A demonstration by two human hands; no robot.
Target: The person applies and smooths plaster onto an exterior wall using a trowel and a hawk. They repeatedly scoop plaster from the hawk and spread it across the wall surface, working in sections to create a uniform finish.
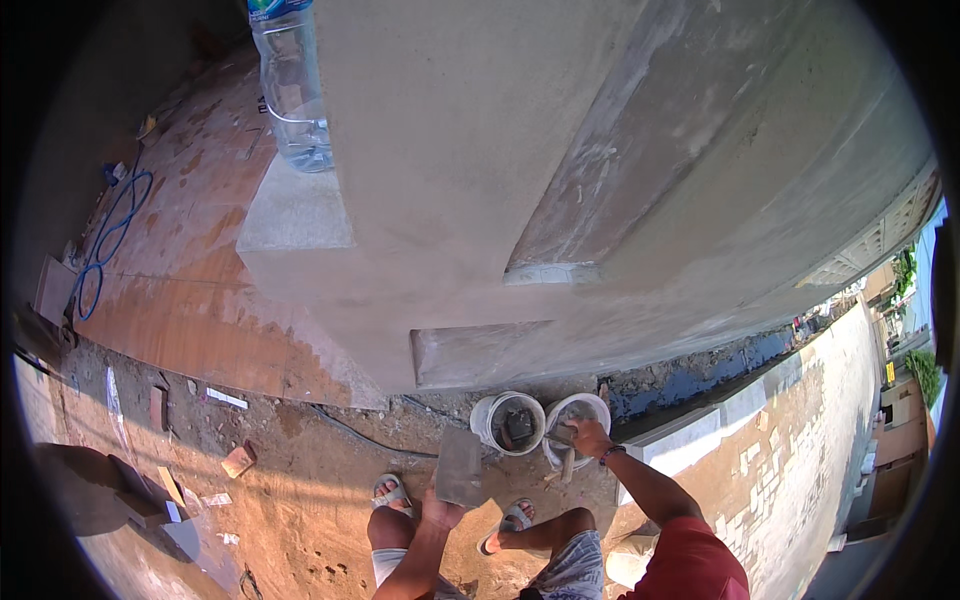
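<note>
My left hand is closed round a flat, grey rectangular plastering float, its broad face turned up beside the buckets. My right hand reaches over the white bucket on the right, closed on a small greyish hand tool; its exact kind is hard to make out. A wooden stick stands against that bucket's near side. Just left of it is another white bucket with dark grey pieces inside. Both buckets stand on the ground near the wall's foot.
A grey plastered wall with recessed panels rises ahead. On its ledge stands a clear plastic bottle. A blue hose lies far left. A broken brick and scraps litter the dirt. A dark wet trench runs right, beside a concrete kerb.
</note>
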